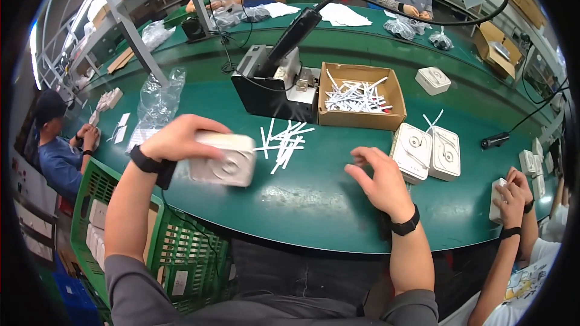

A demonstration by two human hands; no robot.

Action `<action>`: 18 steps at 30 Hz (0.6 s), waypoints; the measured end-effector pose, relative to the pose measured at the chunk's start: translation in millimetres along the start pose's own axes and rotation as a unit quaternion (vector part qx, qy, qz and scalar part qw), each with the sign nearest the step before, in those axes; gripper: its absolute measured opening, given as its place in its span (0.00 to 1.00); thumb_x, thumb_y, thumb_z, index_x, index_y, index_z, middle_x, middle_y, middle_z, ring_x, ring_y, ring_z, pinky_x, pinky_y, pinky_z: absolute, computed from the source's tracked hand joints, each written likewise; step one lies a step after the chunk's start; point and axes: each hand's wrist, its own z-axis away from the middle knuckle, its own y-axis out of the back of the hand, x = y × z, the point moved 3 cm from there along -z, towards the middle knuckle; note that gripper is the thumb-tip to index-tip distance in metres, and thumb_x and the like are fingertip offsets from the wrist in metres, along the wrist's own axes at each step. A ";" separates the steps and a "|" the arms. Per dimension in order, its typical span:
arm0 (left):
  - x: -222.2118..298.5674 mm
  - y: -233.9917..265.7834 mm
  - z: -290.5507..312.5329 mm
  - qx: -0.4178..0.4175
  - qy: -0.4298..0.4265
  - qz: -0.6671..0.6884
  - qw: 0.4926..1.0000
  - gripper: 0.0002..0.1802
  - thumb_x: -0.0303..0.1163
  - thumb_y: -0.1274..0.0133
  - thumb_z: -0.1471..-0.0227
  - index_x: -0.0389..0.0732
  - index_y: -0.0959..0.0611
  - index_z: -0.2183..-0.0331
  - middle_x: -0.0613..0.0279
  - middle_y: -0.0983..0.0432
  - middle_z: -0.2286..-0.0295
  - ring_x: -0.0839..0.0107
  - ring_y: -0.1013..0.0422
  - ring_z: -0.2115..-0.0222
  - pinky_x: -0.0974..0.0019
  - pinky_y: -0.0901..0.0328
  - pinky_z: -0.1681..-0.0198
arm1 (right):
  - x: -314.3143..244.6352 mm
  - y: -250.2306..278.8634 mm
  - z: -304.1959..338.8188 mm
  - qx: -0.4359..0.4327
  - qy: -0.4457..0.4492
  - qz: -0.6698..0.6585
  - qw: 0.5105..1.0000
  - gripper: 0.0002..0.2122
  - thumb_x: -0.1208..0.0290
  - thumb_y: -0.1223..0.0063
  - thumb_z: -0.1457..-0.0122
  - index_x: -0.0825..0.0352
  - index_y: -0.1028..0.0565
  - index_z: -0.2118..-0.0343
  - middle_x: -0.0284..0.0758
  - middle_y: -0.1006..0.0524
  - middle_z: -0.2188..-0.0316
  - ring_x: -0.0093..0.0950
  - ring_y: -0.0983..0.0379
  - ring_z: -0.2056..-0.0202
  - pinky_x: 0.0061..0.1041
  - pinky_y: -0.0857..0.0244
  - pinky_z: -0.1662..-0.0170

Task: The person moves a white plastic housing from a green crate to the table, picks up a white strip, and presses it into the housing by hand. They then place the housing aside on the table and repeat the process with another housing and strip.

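My left hand [181, 140] grips a small white box [232, 166] with a ring-shaped picture on its face, held a little blurred over the green table [302, 205]. To the right, my right hand [382, 182] holds nothing; its fingers are apart and slightly curled above the tabletop. Just beyond it stand two similar boxes, a nearer white box [413, 152] and a second white box [446, 156], side by side. White paper strips [283, 145] lie loose between my hands. Past them, an open cardboard box [362, 122] holds many more strips.
A black machine [269, 99] with a soldering-iron-like handle [296, 36] stands behind the strips. A green crate [181, 247] with white boxes sits at lower left. Another white box [433, 80] lies at the back. Co-workers sit left, right and opposite; a clear plastic bag [160, 102] rests at left.
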 end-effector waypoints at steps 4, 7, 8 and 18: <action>62.5 -71.8 -54.0 -0.169 -0.129 0.051 0.976 0.33 0.45 0.24 0.49 0.37 0.13 0.47 0.53 0.13 0.55 0.64 0.17 0.56 0.62 0.25 0.49 | -0.9 -16.2 6.9 -0.136 -0.017 -0.236 0.962 0.21 0.70 0.35 0.36 0.70 0.25 0.41 0.42 0.16 0.55 0.29 0.18 0.56 0.31 0.26 0.52; 90.0 -116.0 -80.7 -0.195 -0.161 0.075 0.965 0.30 0.42 0.25 0.49 0.38 0.12 0.47 0.55 0.13 0.55 0.64 0.18 0.56 0.62 0.25 0.49 | -0.7 -13.7 10.6 -0.178 -0.016 -0.215 0.960 0.22 0.69 0.36 0.34 0.69 0.27 0.39 0.42 0.15 0.57 0.26 0.18 0.58 0.29 0.27 0.54; 92.6 -125.5 -87.5 -0.201 -0.172 0.090 0.960 0.29 0.41 0.25 0.48 0.38 0.12 0.48 0.55 0.13 0.56 0.65 0.18 0.57 0.62 0.25 0.50 | 0.5 -11.8 12.8 -0.197 -0.018 -0.206 0.958 0.23 0.69 0.37 0.34 0.69 0.28 0.38 0.41 0.14 0.58 0.25 0.18 0.59 0.28 0.27 0.55; -21.2 -82.9 -73.6 0.079 -0.038 -0.102 0.991 0.12 0.28 0.31 0.49 0.35 0.13 0.63 0.54 0.14 0.65 0.61 0.17 0.63 0.60 0.24 0.56 | 11.4 -7.3 6.2 -0.117 -0.153 -0.111 0.975 0.19 0.63 0.41 0.30 0.69 0.26 0.42 0.38 0.15 0.71 0.27 0.20 0.70 0.27 0.30 0.64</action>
